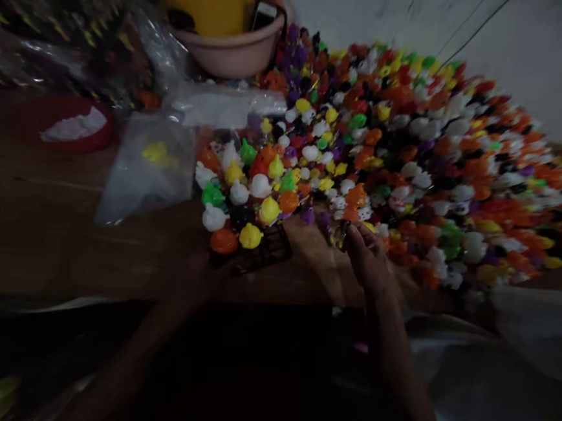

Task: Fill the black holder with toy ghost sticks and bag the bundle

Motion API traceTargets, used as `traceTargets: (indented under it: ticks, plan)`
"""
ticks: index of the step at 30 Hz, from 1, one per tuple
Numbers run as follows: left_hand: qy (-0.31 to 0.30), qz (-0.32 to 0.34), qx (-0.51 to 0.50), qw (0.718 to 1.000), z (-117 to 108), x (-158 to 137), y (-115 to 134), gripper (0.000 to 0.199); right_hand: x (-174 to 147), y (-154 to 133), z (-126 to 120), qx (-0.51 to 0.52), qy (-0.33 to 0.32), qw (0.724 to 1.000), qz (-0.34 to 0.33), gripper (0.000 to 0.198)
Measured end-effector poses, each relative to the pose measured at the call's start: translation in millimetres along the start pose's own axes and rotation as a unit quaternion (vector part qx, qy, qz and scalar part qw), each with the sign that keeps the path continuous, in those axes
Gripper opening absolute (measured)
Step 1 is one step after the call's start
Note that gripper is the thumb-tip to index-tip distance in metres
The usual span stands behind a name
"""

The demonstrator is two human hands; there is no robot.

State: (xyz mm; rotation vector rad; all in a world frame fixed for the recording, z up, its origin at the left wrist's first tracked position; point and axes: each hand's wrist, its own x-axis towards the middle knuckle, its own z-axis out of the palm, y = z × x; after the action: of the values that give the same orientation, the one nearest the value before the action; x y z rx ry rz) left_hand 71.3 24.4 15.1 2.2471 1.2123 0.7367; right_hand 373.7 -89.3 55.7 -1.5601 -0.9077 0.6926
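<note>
Now the right hand [367, 256] pinches a toy at the pile [412, 149] edge, frame centre; left hand [198, 275], too dark to tell, by a black tray [263, 251]. Bags [148, 161] barely filled, heap remains.

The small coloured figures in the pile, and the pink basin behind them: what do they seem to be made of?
The small coloured figures look like moulded plastic or rubber: saturated colours, soft sheen, rounded shapes; blur leaves it open. The pink basin looks like smooth plastic, with an even colour and a thin rolled rim.
</note>
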Motion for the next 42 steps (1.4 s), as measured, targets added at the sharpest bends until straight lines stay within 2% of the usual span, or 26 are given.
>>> traceTargets:
  ticks: [1,3,5,6,7,9,11,14,18,22,25,28,31,33,35,38,42]
  plan:
    - [0.002,-0.012,0.021,1.0,-7.5,-8.2,-2.2,0.031,-9.9,6.9,6.2,0.031,-0.003,0.999,0.031,0.036]
    - [0.051,-0.011,0.066,0.997,-27.9,-19.3,3.7,0.03,-22.9,16.4,14.5,0.05,-0.005,0.996,0.075,0.032]
    - [0.136,0.044,0.101,0.985,-50.2,-20.5,22.3,0.029,-28.0,20.8,18.4,0.027,-0.019,0.996,0.079,0.032]
    - [0.165,0.092,0.111,0.976,-59.9,-17.1,34.5,0.027,-28.3,21.7,19.3,0.012,-0.029,0.997,0.072,0.031]
    - [0.183,0.129,0.114,0.968,-67.7,-11.3,47.4,0.027,-27.7,21.9,19.8,0.0,-0.038,0.997,0.062,0.03]
    - [0.162,0.172,0.122,0.964,-76.4,5.9,71.4,0.027,-25.3,21.8,20.0,-0.017,-0.053,0.998,0.043,0.029]
    - [0.108,0.179,0.117,0.971,-74.9,25.9,89.5,0.03,-23.7,21.8,19.7,-0.039,-0.065,0.997,0.018,0.03]
    - [0.042,0.176,0.107,0.978,-58.5,50.4,102.0,0.038,-25.0,24.1,19.0,-0.06,-0.085,0.995,-0.005,0.036]
    - [0.024,0.174,0.143,0.974,-32.7,64.5,96.6,0.042,-29.5,31.8,20.2,-0.048,-0.069,0.996,0.0,0.039]
    - [0.018,0.187,0.146,0.971,-22.0,67.4,85.4,0.042,-30.8,38.1,20.7,-0.039,-0.066,0.997,-0.011,0.039]
    - [-0.002,0.184,0.138,0.973,-23.2,68.1,83.8,0.041,-29.7,37.9,19.6,-0.036,-0.084,0.995,-0.025,0.035]
    - [0.009,0.188,0.137,0.972,-32.4,68.3,89.0,0.042,-29.7,38.5,23.5,-0.06,-0.075,0.995,-0.026,0.03]
    - [0.029,0.183,0.153,0.971,-46.2,67.7,96.9,0.041,-32.9,46.0,34.6,-0.094,-0.005,0.995,-0.027,0.026]
    - [0.018,0.17,0.16,0.972,-52.5,67.0,99.7,0.039,-36.7,52.6,42.8,-0.113,0.061,0.991,-0.032,0.022]
    - [-0.007,0.153,0.162,0.975,-53.4,66.6,98.1,0.039,-40.9,56.3,48.9,-0.123,0.099,0.987,-0.036,0.02]
    - [-0.02,0.124,0.16,0.979,-46.3,68.0,89.9,0.039,-45.4,51.5,56.0,-0.114,0.09,0.989,-0.03,0.021]
    - [-0.005,0.116,0.14,0.983,-36.1,72.4,84.0,0.042,-40.4,34.3,77.0,-0.12,0.016,0.992,-0.038,0.026]
